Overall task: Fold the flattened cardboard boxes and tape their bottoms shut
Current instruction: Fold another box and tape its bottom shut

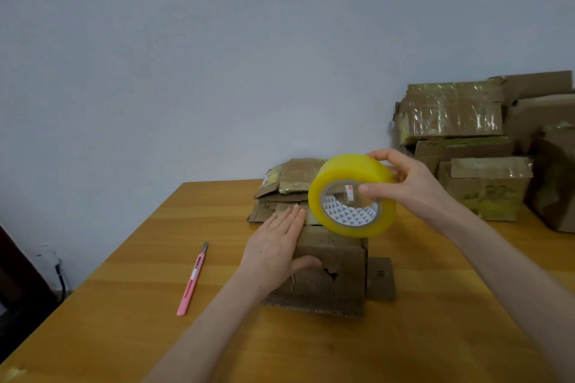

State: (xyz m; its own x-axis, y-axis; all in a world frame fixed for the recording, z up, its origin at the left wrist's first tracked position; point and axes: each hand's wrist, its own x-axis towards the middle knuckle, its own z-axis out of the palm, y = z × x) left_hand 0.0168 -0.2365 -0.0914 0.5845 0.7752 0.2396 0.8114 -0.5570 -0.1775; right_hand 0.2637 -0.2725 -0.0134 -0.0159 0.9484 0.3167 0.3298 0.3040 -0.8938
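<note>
A small folded cardboard box (336, 270) stands in the middle of the wooden table (124, 320), its worn, torn face turned up. My left hand (277, 245) lies flat on the box's left side, fingers straight, thumb resting on the top face. My right hand (407, 183) holds a big yellow tape roll (351, 195) just above the box's far edge, thumb inside the core and fingers over the outer rim. One flap (381, 278) marked "10" sticks out flat on the right of the box.
A stack of flattened cardboard boxes (289, 186) lies behind the box. A pink utility knife (193, 280) lies on the table to the left. Several taped boxes (460, 133) are piled at the right against the wall.
</note>
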